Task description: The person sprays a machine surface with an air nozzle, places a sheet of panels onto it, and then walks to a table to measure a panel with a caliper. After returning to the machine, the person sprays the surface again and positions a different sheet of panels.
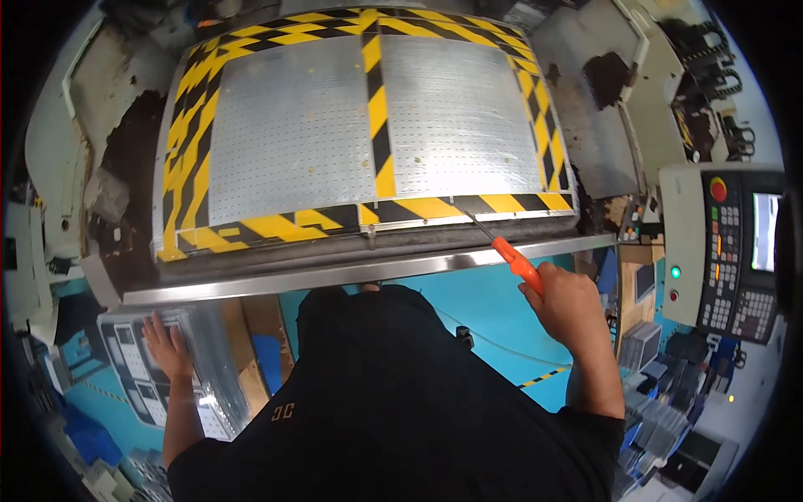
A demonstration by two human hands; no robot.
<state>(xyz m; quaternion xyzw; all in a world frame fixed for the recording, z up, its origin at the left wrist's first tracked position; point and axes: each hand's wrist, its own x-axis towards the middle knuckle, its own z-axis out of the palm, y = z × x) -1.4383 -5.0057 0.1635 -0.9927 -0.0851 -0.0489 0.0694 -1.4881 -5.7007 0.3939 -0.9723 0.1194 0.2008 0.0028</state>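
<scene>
My right hand point(565, 303) is closed round an orange-handled tool point(520, 266) with a thin metal shaft. The shaft points away from me to the left, its tip at the striped front border of a perforated metal plate point(293, 125). I cannot tell whether the tip touches. Down at the left, my left hand point(167, 347) lies with fingers spread on a stack of flat panels point(127, 356) with dark and pale rectangles. Yellow-and-black tape point(378, 109) edges the plate and divides it in two.
A shiny metal rail point(360, 272) runs between me and the plate. A control panel point(728, 251) with a screen and many keys stands at the right. Grey machine walls point(585, 117) flank the plate. Stacked grey parts point(661, 435) lie at the lower right.
</scene>
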